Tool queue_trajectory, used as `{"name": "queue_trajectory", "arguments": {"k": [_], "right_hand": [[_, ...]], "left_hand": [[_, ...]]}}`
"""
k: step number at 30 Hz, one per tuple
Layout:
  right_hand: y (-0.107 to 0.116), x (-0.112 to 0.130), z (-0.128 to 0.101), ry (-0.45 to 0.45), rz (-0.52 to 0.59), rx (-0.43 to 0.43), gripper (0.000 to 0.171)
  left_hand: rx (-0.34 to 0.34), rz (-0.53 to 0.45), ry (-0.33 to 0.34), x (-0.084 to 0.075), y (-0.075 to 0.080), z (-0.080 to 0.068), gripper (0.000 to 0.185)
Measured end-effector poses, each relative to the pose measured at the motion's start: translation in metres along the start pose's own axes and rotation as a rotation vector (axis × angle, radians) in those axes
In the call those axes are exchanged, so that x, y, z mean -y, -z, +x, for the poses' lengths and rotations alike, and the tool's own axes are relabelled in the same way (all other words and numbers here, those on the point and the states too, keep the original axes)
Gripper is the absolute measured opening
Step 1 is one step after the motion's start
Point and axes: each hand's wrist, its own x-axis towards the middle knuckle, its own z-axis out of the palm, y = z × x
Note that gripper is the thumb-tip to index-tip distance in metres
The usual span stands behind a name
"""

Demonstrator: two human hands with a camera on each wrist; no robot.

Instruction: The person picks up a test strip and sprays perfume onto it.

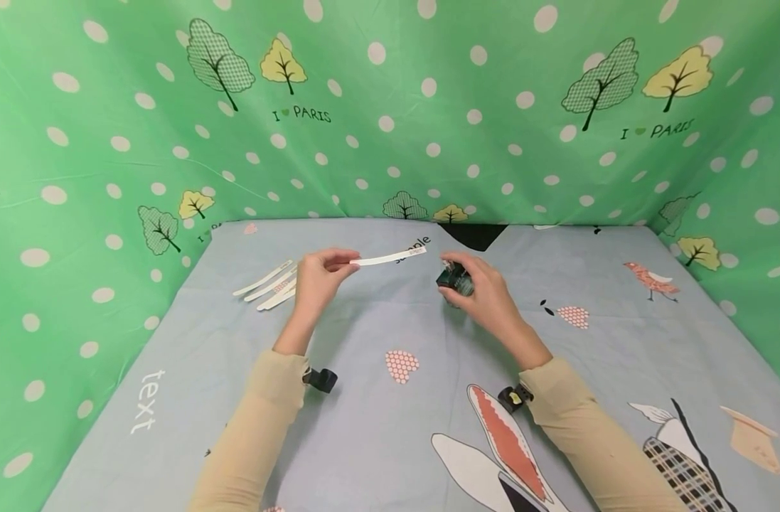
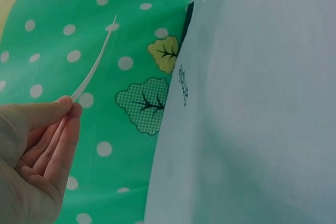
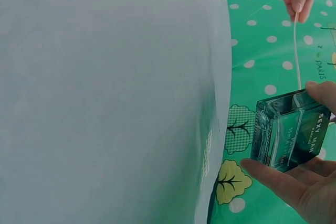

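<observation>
My left hand (image 1: 319, 279) pinches one end of a white paper test strip (image 1: 390, 258), whose free end points right toward the bottle. In the left wrist view the strip (image 2: 97, 64) bends in a slight curve beyond the thumb and fingertips. A dark green glass perfume bottle (image 1: 455, 281) is gripped in my right hand (image 1: 488, 295), its top facing the strip. The right wrist view shows the perfume bottle (image 3: 286, 129) between thumb and fingers, with printed lettering on its glass. A gap separates strip and bottle in the head view.
Several more white paper strips (image 1: 268, 286) lie fanned out on the table, left of my left hand. A grey-blue printed cloth (image 1: 364, 427) covers the table. Behind it hangs a green dotted curtain (image 1: 364, 107), also rising at both sides.
</observation>
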Motion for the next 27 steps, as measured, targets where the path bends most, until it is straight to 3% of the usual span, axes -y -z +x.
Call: {"name": "queue_trajectory", "arguments": {"k": [20,27], "right_hand": [[0.0005,-0.0024,-0.0008,0.038,0.014,-0.036,0.050],[0.0025,-0.0022,-0.0025,0.013,-0.003,-0.025,0.051]], "left_hand": [[0.013,0.013,-0.061,-0.0098,-0.0091,-0.0064,0.019],[0.007,0.026,-0.074,-0.0105,-0.0098,-0.0069,0.019]]}}
